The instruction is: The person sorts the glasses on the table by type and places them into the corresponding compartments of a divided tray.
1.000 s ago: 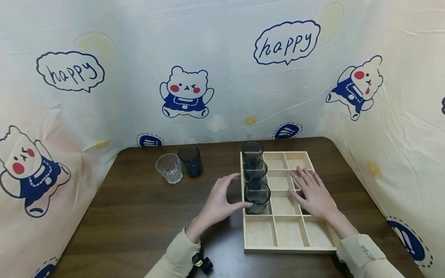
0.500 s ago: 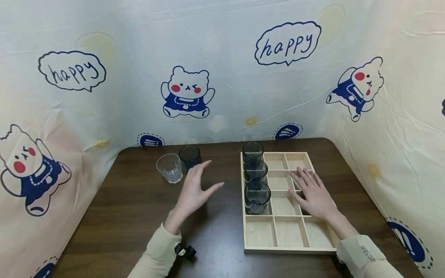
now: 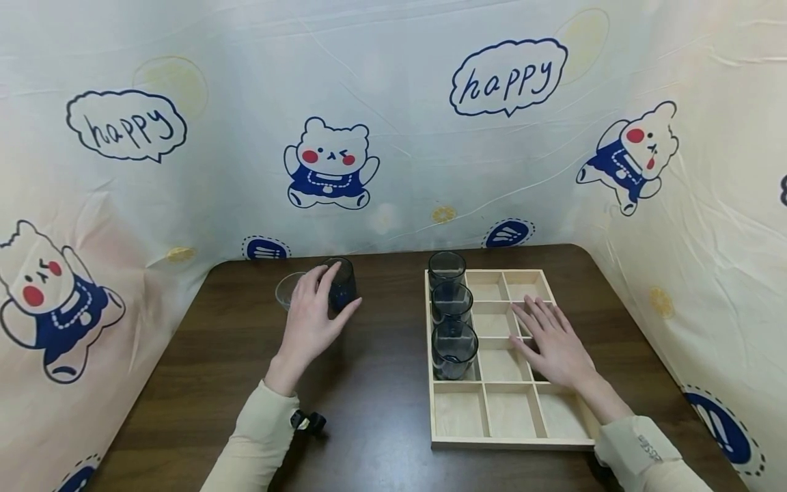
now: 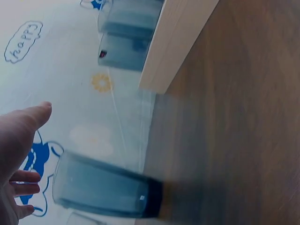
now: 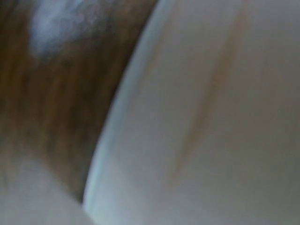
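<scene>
My left hand (image 3: pixel 311 321), fingers extended and thumb spread, hovers in front of a dark tinted glass tumbler (image 3: pixel 346 290). The left wrist view shows a gap between the hand (image 4: pixel 18 145) and that tumbler (image 4: pixel 103 187). A clear glass (image 3: pixel 285 290) stands to its left, mostly hidden by the hand. My right hand (image 3: pixel 558 348) rests with spread fingers on the right side of a compartmented wooden tray (image 3: pixel 513 443). Three tinted tumblers fill the upper part of the tray's left column: rear (image 3: pixel 447 266), middle (image 3: pixel 451 301) and front (image 3: pixel 455 350).
The brown table (image 3: pixel 215 383) stretches out left of the tray. A printed cloth (image 3: pixel 406 150) hangs behind and on both sides. The right wrist view is blurred, with a pale surface (image 5: pixel 187 140) beside brown wood (image 5: pixel 61 108).
My left hand has moved left, away from the front tumbler in the tray, over to the dark tumbler and clear glass. My right hand and the tray have stayed in place.
</scene>
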`<state>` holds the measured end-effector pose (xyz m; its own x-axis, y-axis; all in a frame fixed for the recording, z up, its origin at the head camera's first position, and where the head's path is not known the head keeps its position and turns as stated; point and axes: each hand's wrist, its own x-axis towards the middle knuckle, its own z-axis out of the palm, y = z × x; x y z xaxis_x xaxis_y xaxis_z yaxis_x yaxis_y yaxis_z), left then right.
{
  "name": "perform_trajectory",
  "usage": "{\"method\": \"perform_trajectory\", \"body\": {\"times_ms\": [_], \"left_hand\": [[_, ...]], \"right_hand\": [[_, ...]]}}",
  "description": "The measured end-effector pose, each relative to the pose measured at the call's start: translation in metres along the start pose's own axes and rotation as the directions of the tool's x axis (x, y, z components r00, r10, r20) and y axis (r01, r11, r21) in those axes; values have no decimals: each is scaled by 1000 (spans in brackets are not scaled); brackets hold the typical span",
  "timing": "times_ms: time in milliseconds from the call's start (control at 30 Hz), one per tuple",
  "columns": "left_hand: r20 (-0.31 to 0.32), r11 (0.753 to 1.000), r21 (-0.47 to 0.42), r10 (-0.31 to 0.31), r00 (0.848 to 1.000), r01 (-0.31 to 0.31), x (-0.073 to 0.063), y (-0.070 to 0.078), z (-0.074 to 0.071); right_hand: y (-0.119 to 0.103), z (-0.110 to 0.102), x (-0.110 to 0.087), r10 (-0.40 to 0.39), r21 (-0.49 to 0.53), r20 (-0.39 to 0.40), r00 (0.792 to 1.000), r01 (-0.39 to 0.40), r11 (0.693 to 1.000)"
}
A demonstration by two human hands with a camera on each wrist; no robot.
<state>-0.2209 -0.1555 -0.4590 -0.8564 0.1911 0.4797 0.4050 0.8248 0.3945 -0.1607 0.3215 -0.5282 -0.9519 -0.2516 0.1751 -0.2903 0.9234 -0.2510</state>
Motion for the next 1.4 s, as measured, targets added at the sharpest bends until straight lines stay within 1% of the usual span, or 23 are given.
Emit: {"method": "perform_trajectory", "body": {"times_ms": [67,133,300,433,633,733,867,1000,1300,1400], "left_hand": [[9,1000,21,-7,1000,6,5,-7,-3],[21,999,39,-25,999,25,11,-13,-5],[83,995,68,-82,993,77,22,-28,-10],[131,993,85,-98,987,87,29,-35,-10],[175,988,122,-120,977,99,36,-42,-10],[208,984,137,-137,968,110,39,-45,-9],[258,981,149,-162,952,127,43,-50,-9],[292,978,164,-176,940,132,47,-53,-7],[320,980,174,-153,935,100,54,-56,-4],[333,979,178,-151,931,95,55,-57,-3]], "right_hand": [[0,0,0,2,-1,0,1000,-2,1000],[0,0,0,4,-1,1,1000,-4,1000],[0,1,-1,7,0,3,1000,-7,1000],[0,1,-1,9,0,3,1000,-9,1000],[-1,1,-1,10,-8,2,1000,-10,1000],[-1,1,-1,9,-7,1,1000,-9,1000],[-1,1,-1,9,-10,0,1000,-9,1000],[-1,1,-1,9,-14,0,1000,-9,1000],[-1,-1,-1,7,-10,0,1000,-7,1000],[-2,-1,-1,5,-5,2,1000,-5,1000]]}}
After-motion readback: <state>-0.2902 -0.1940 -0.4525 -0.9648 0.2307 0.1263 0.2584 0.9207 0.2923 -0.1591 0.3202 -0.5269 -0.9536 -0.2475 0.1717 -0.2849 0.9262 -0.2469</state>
